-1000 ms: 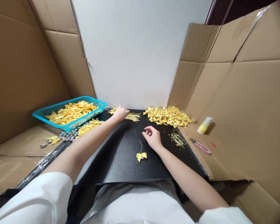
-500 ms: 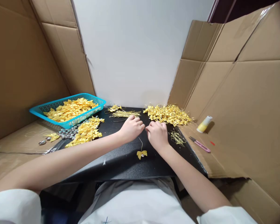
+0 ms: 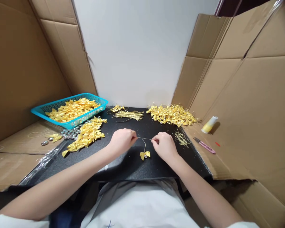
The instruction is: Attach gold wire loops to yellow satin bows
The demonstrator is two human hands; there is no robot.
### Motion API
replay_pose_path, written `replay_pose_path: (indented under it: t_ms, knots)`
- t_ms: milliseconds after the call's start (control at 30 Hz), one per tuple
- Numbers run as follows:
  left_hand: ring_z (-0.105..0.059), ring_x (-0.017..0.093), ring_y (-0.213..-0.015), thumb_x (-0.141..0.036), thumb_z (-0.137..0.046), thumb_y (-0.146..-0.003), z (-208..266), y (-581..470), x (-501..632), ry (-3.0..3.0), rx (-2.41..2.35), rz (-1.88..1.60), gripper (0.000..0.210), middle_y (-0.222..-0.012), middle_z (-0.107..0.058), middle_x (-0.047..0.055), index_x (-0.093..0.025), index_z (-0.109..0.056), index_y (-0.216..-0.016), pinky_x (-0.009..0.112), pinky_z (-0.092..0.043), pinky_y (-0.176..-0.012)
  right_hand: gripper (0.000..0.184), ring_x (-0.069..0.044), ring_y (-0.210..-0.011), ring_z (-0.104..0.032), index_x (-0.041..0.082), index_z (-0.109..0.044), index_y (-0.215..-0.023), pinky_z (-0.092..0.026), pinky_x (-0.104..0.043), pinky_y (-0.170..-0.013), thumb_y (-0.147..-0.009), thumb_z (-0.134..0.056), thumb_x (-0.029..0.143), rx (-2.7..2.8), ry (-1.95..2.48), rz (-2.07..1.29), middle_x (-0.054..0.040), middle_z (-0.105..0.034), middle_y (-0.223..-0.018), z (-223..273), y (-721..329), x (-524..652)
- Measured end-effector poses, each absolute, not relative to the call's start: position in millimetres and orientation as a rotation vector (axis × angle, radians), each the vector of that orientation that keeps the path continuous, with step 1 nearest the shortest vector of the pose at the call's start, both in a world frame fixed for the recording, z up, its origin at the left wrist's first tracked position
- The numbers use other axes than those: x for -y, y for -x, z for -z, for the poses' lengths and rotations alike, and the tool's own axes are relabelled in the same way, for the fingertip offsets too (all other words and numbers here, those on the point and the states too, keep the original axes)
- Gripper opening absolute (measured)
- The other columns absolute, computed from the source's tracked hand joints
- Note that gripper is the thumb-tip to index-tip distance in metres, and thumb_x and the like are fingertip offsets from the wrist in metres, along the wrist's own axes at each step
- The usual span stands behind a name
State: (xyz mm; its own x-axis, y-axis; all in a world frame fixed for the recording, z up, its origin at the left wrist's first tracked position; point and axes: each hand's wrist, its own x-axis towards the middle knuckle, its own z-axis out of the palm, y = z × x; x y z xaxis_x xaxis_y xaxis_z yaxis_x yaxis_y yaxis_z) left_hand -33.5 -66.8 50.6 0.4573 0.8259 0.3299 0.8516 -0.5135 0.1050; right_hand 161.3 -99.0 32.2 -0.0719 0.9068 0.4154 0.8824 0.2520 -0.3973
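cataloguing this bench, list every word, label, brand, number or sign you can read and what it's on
No readable text in view.
Blue mark on the white shirt: at the picture's edge, not readable.
Pink-handled snips and yellow-and-white spool: too small to tell if anything is printed.
Teal basket: no lettering visible.

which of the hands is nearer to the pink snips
Right. The right hand is just left of the pink snips; the left hand is farther left, at the other end of the stretched cord.
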Motion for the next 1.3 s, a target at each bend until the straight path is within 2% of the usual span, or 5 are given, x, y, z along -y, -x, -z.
replay_pose_path:
  t_ms: [133,400,700,1067,1300]
  knots:
    - [-0.055,0.014,-0.05,-0.03,-0.055,-0.083,-40.0,26.8,79.2,2.587,1.736,1.267,0.02,-0.055,-0.062,-0.001,-0.019,-0.057,-0.067,0.023,-0.037,-0.052,0.01,-0.016,-0.058,-0.06,0.017,-0.075,-0.069,-0.045,-0.027,-0.06,-0.074,-0.066,0.019,1.612,1.454,-0.46,-0.0032,-0.069,-0.063,-22.6,-152.8,101.3]
    - [-0.045,0.009,-0.042,-0.045,-0.06,-0.082,-9.7,7.3,100.1,2.299,1.966,2.555,0.029,-0.054,-0.051,-0.006,-0.02,-0.048,-0.076,0.019,-0.035,-0.042,0.017,-0.017,-0.071,-0.065,0.015,-0.072,-0.078,-0.053,-0.027,-0.067,-0.07,-0.071,0.03,0.927,1.056,-0.972,-0.0056,-0.072,-0.074,8.3,-116.0,111.0]
    - [-0.046,0.009,-0.056,-0.042,-0.062,-0.082,4.2,-7.6,114.4,2.105,1.913,2.804,0.028,-0.063,-0.049,-0.004,-0.018,-0.051,-0.073,0.019,-0.039,-0.054,0.017,-0.014,-0.07,-0.064,0.016,-0.067,-0.083,-0.052,-0.025,-0.064,-0.074,-0.07,0.03,0.832,0.972,-0.904,-0.0044,-0.069,-0.077,20.8,-97.7,127.7]
    - [-0.053,0.005,-0.058,-0.037,-0.085,-0.058,1.2,-17.3,117.9,1.321,1.652,3.957,0.037,-0.068,-0.058,-0.003,-0.015,-0.059,-0.071,0.014,-0.047,-0.056,0.022,-0.016,-0.071,-0.066,0.015,-0.068,-0.085,-0.054,-0.028,-0.065,-0.072,-0.074,0.03,0.818,0.954,-0.876,-0.0051,-0.071,-0.078,23.6,-96.8,135.2]
    - [-0.057,0.005,-0.059,-0.031,-0.087,-0.055,1.8,-14.8,116.3,1.211,1.712,4.064,0.035,-0.067,-0.06,-0.004,-0.014,-0.06,-0.071,0.014,-0.049,-0.057,0.032,-0.018,-0.076,-0.069,0.014,-0.068,-0.099,-0.057,-0.033,-0.073,-0.07,-0.075,0.027,0.826,0.936,-0.924,-0.0065,-0.073,-0.081,22.6,-95.6,132.2]
